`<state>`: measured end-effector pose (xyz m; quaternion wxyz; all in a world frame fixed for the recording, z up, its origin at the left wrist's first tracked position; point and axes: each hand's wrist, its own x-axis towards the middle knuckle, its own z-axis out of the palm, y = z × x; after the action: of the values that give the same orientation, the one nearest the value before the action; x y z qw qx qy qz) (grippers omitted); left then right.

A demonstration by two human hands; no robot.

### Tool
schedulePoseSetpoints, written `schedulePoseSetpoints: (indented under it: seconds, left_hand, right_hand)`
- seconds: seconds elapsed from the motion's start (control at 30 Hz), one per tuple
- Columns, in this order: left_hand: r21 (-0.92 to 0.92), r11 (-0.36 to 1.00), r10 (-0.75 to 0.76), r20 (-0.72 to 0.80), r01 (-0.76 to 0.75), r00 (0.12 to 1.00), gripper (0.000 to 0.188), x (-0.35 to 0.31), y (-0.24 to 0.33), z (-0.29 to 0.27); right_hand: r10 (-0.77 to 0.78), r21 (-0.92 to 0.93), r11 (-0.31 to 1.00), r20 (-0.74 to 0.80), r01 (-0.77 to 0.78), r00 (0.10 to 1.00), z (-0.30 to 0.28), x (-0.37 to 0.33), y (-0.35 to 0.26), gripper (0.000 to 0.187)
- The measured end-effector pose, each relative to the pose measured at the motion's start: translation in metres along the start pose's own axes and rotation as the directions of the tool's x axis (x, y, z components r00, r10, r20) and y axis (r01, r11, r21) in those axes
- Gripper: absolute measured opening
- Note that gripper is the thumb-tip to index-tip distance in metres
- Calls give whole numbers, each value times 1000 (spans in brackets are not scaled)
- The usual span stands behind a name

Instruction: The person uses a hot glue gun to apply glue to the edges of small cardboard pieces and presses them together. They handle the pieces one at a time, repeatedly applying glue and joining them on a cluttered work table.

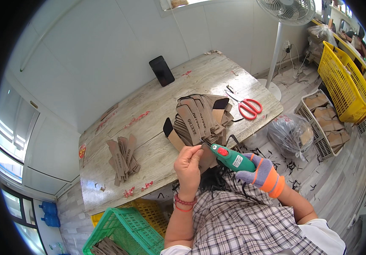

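Note:
My bare left hand [188, 165] is closed in a pinch at the table's near edge, at the dark edge of a brown fabric piece [207, 159]. My right hand [257, 172], in a purple and orange glove, grips a green handheld power tool [235, 160] with a red switch. The tool's front end points at my left fingertips; its working tip is hard to make out. Just beyond my hands lies a fanned pile of brown fabric pieces [193, 119] with dark lettering, some with black ends. A smaller stack [123, 155] lies to the left.
Red-handled scissors [250, 109] and a black phone [161, 70] are on the wooden table [149, 127]. A green basket [125, 229] stands below left. Right are a plastic bag [291, 134], a white crate [314, 121], yellow baskets [346, 83] and a fan [287, 10]. Black scraps litter the floor.

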<state>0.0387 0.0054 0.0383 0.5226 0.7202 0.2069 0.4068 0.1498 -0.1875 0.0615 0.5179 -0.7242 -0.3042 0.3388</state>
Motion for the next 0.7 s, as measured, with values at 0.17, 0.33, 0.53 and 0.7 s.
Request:
schedulePoseSetpoints:
  seconds: [0.17, 0.33, 0.53, 0.7]
  left_hand:
    - [123, 986, 102, 114, -116, 988, 8, 9, 9, -8]
    - [234, 951, 147, 229, -201, 962, 9, 19, 20, -18]
    - [337, 855, 248, 402, -394, 882, 6, 36, 23, -31]
    - [384, 796, 256, 486, -468, 835, 5, 45, 38, -35]
  right_hand:
    - [-61, -9, 998, -13, 61, 998, -3, 0, 8, 59]
    - [-48, 15, 999, 10, 47, 999, -6, -1, 5, 58]
    - [-13, 8, 1000, 30, 13, 999, -8, -2, 5, 57]
    - [39, -8, 999, 59, -39, 997, -10, -3, 0, 58]
